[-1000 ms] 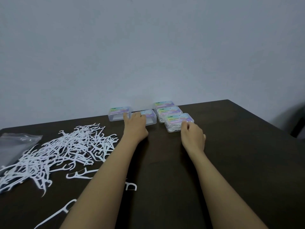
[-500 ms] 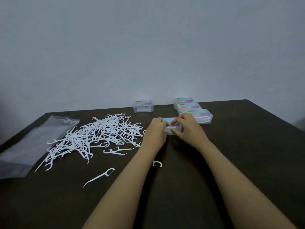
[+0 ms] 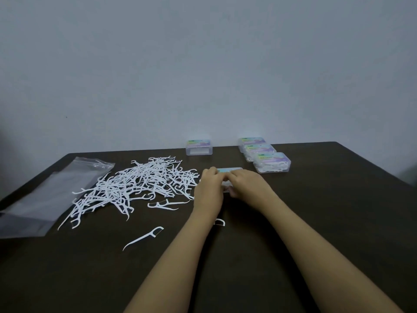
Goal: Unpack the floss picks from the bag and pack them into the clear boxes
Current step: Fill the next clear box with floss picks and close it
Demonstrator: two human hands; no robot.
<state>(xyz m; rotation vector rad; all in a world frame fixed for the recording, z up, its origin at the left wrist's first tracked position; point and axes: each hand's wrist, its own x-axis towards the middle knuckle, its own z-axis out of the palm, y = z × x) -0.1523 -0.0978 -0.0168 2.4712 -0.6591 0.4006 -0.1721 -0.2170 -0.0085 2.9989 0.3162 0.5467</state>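
a clear box [image 3: 229,171] sits on the dark table [image 3: 327,222], gripped from both ends: left hand [image 3: 208,186] and right hand [image 3: 247,184] curl their fingers round it. floss picks [image 3: 144,184] lie heaped just left, with the bag [image 3: 45,195] beyond them.

Bag [image 3: 45,195] at left, floss pick pile [image 3: 140,184] beside. Lone box [image 3: 199,147] behind pile; three-box row [image 3: 259,149] right, fifth box [image 3: 230,170] between.
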